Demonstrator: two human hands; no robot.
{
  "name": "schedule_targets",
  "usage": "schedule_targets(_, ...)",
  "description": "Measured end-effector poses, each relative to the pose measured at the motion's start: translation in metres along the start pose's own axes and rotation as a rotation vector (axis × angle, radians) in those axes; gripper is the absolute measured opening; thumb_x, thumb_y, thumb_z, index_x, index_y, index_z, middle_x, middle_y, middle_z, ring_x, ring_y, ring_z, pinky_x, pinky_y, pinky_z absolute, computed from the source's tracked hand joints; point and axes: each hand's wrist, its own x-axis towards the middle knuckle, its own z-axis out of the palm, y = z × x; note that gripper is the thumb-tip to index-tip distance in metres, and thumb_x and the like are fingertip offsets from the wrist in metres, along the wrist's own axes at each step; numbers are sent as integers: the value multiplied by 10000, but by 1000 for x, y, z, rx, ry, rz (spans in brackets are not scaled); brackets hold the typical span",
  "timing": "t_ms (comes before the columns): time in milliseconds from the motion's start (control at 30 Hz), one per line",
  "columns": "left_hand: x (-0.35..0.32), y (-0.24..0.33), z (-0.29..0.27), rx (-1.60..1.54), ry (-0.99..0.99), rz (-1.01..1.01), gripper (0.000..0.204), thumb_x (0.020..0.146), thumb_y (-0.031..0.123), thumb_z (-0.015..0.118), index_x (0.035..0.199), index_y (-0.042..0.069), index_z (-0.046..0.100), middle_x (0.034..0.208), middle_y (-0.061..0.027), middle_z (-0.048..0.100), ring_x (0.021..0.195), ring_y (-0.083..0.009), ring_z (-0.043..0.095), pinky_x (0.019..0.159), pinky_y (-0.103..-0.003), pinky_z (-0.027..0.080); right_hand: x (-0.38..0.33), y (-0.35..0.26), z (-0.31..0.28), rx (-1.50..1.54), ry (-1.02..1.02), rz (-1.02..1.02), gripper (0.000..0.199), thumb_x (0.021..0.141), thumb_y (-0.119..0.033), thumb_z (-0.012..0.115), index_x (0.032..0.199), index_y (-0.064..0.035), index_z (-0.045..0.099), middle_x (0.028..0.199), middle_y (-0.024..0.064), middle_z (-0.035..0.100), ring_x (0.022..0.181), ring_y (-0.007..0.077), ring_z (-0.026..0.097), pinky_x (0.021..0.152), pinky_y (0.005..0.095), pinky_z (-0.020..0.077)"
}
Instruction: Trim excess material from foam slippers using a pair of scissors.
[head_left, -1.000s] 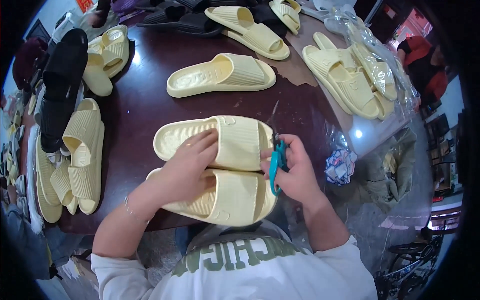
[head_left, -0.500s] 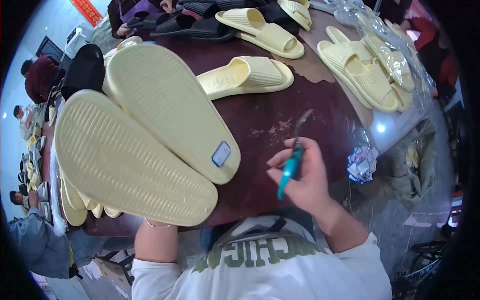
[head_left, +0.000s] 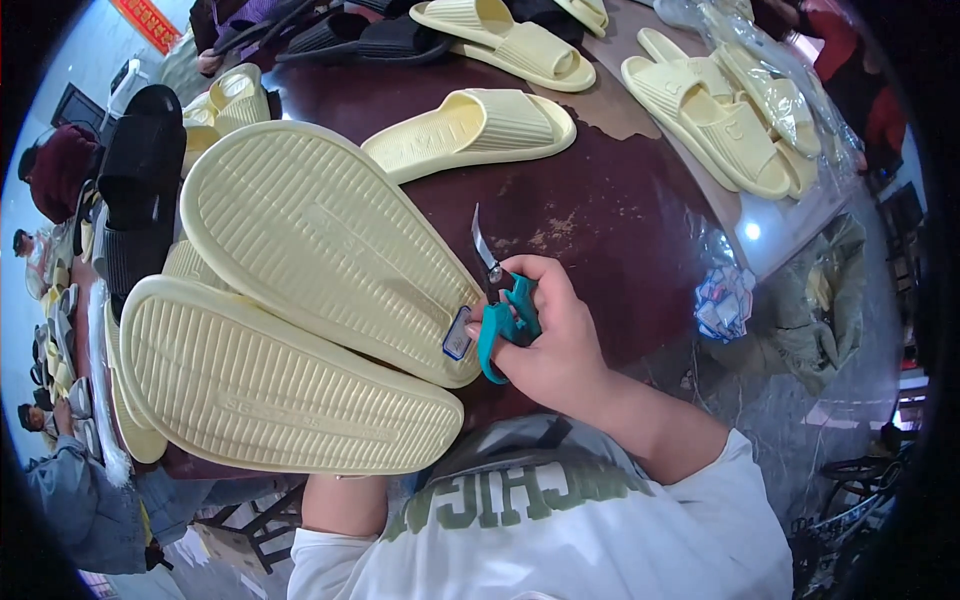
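Leftmost, two pale yellow slippers are held up soles toward the camera, one overlapping the other, and they cover the left hand completely, so whether it is open or closed cannot be told; only the left forearm shows below them. A small tag sits on the heel of the upper sole, just left of the right hand. The right hand is closed around teal-handled snips, whose blades point up and away from the fingers, close beside the tag. Beyond the right hand lies the dark brown surface, with a single yellow slipper farther off and more yellow slippers up to its right.
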Motion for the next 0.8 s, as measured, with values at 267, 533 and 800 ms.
schedule_targets(267, 9, -16, 59, -24, 670, 54, 607, 874, 560, 303, 1287, 123, 387, 1307, -145, 403, 1182, -289, 425, 932, -474, 408, 0, -3, 2, -30, -3, -14, 488, 732, 22, 666, 1108, -26, 359, 883, 75, 589, 836, 118, 589, 754, 258, 478)
schedule_targets(533, 0, -7, 23, -240, 215, -10, 622, 872, 555, 321, 1322, 127, 336, 1320, -146, 388, 1160, -306, 453, 919, -458, 436, 2, -1, 0, -41, -1, -86, 455, 733, 13, 668, 1093, -34, 393, 852, 66, 609, 798, 106, 591, 730, 254, 483)
schedule_targets(800, -2, -4, 23, -191, 170, 27, 625, 877, 539, 322, 1345, 127, 291, 1350, -147, 344, 1180, -300, 434, 934, -439, 431, 7, -12, -8, -202, -129, -40, 467, 721, 5, 682, 1087, -41, 396, 859, 68, 599, 794, 110, 583, 718, 258, 474)
